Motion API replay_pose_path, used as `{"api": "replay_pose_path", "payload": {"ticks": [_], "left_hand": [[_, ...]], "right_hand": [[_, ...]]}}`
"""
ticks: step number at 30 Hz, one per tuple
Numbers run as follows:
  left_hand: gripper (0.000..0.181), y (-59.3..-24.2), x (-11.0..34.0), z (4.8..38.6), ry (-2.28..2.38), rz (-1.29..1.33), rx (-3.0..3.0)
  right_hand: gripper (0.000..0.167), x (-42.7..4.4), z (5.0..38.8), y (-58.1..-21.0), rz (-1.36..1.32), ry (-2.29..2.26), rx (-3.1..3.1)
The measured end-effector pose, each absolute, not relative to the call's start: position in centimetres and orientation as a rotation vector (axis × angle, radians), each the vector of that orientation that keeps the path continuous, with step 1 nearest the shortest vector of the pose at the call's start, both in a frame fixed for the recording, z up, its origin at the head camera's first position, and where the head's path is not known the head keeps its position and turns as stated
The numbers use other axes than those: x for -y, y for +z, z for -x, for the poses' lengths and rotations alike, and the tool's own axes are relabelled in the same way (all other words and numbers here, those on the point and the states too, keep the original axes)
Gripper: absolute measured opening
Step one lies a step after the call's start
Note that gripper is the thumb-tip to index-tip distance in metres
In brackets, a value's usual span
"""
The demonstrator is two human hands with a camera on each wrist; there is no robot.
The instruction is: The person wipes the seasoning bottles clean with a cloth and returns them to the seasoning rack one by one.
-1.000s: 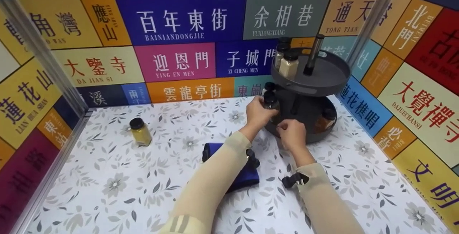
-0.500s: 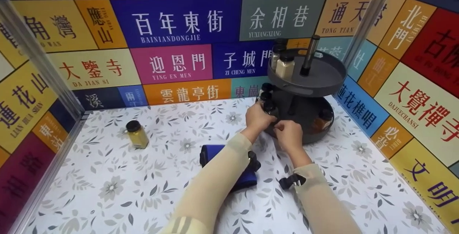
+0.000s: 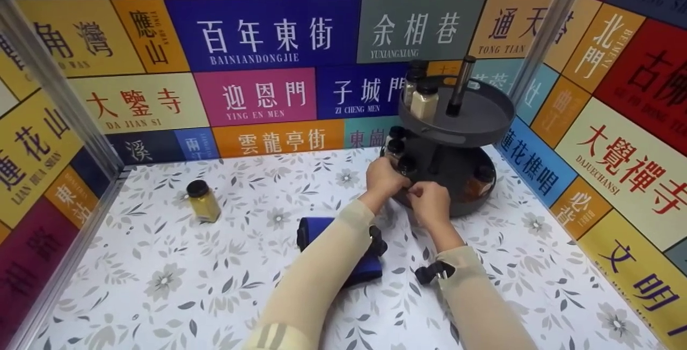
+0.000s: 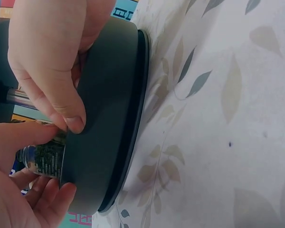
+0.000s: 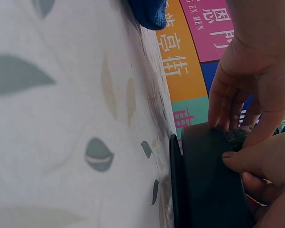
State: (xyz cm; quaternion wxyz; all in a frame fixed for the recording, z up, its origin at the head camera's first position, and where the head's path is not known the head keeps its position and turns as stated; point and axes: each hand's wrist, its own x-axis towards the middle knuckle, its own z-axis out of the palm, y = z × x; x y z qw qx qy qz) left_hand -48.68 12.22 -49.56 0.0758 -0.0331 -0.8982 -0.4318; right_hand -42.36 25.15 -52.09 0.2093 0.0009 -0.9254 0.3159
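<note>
My left hand point(image 3: 385, 179) holds a black-capped glass spice jar point(image 3: 407, 166) at the near left rim of a dark grey two-tier turning tray point(image 3: 456, 208). In the left wrist view, dark green dried flakes show through the jar point(image 4: 46, 159), with its lower end hidden behind the tray wall. My right hand point(image 3: 431, 205) pinches the lower tier's rim beside it, thumb point(image 5: 233, 162) against the outer wall and fingers inside. Other black-capped jars point(image 3: 395, 145) stand behind the held one. A jar of reddish-brown spice point(image 3: 479, 183) lies or leans at the right of that tier.
Two jars, one with pale powder point(image 3: 424, 102), stand on the upper tier point(image 3: 483, 108). A jar of yellow powder point(image 3: 202, 201) stands alone at the left on the floral tablecloth point(image 3: 247, 264). A folded blue cloth point(image 3: 367, 269) lies under my left forearm. Printed panels wall the table.
The left hand and its jar have moved down, so the cap sits lower at the rim. My right hand keeps its place at the lower tier. The whole view has shifted slightly.
</note>
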Motion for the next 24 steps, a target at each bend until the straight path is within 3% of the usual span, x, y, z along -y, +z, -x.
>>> {"api": "replay_pose_path", "payload": {"ticks": [9,19,24], "left_hand": [[0.053,-47.7,-8.8,46.2,-1.347,0.198,2.653],[0.069,-48.1,-1.2,41.5,-1.489,0.147,2.608],[0.055,-48.1,3.8,39.9,-1.514,0.1,2.516]], "right_hand": [[0.006,-24.9,42.2,-51.7,-0.011,0.892,2.579],[0.012,-24.2,41.6,-51.1,-0.037,0.925,2.536],[0.014,-21.1,40.8,-50.2,-0.14,1.091,2.637]]}}
